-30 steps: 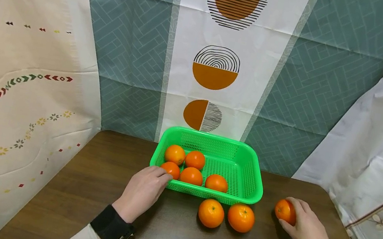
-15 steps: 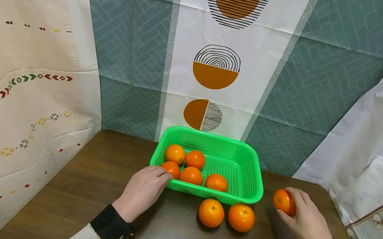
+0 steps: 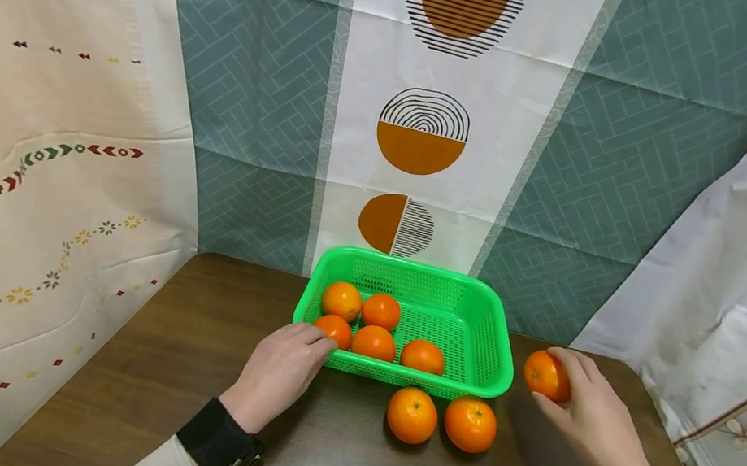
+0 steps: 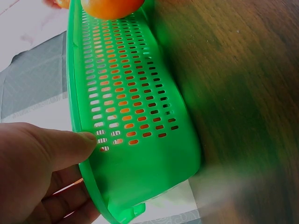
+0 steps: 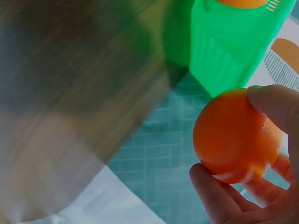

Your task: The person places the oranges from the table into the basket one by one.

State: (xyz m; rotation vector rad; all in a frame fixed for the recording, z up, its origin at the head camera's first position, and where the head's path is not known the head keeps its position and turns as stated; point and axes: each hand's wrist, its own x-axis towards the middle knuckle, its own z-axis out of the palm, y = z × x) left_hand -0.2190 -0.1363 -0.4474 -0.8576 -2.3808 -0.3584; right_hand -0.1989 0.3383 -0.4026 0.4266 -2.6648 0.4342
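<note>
My right hand (image 3: 591,414) grips an orange (image 3: 547,376) to the right of the green basket (image 3: 498,353). In the right wrist view, thumb and fingers wrap round that orange (image 5: 236,135), which looks lifted off the table. My left hand (image 3: 282,370) holds the basket's near left corner. The left wrist view shows its thumb on the outer side of the basket wall (image 4: 154,163) and the fingers curled behind the rim. Several oranges (image 3: 375,343) lie in the basket, mostly in its left part.
Two oranges stand on the brown table (image 3: 188,367) in front of the basket: a left orange (image 3: 412,416) and a right orange (image 3: 471,424). A patterned cloth (image 3: 265,124) hangs behind the table. Light cloths hang at both sides.
My right hand has raised the orange from the table and carried it a little left and away, closer to the basket. The left hand and the basket have stayed in place.
</note>
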